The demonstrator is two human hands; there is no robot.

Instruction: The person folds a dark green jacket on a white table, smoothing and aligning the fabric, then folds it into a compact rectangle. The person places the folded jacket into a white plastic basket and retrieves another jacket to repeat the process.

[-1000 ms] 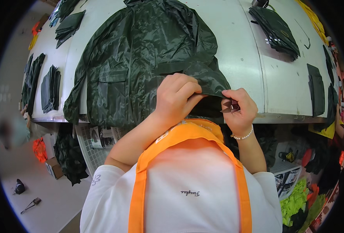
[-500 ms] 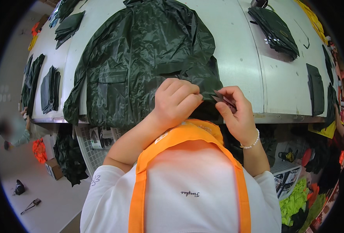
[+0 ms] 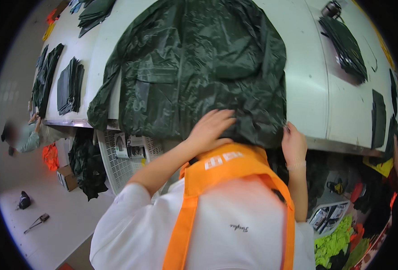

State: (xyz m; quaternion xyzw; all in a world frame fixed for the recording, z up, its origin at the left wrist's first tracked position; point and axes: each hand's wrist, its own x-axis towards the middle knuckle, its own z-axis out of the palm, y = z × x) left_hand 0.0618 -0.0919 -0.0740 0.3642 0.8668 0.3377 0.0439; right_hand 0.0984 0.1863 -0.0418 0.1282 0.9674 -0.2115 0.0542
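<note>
A shiny dark green rain jacket (image 3: 199, 67) lies spread on the white table, its hem at the near edge. My left hand (image 3: 211, 129) rests on the lower front of the jacket, fingers stretched out and flat, holding nothing. At the jacket's lower right corner is my right hand (image 3: 294, 143), its fingers closed. A small dark tip shows at those fingers, part of the thread snips whose blades were plain half a second ago; most of them is hidden now. Whether these fingers also pinch the jacket's edge is unclear.
Stacks of dark green fabric pieces (image 3: 70, 86) lie on the table (image 3: 304, 90) at left, and another folded stack (image 3: 344, 49) at far right. Below the edge stand a white plastic basket (image 3: 111, 164) and bright yellow-green cloth (image 3: 335, 243). Another person (image 3: 28, 137) is at far left.
My left hand has gone from a closed fist to lying flat on the jacket. The right hand moved right to the jacket's corner. The jacket's right pocket area now lies smoother. The view has shifted.
</note>
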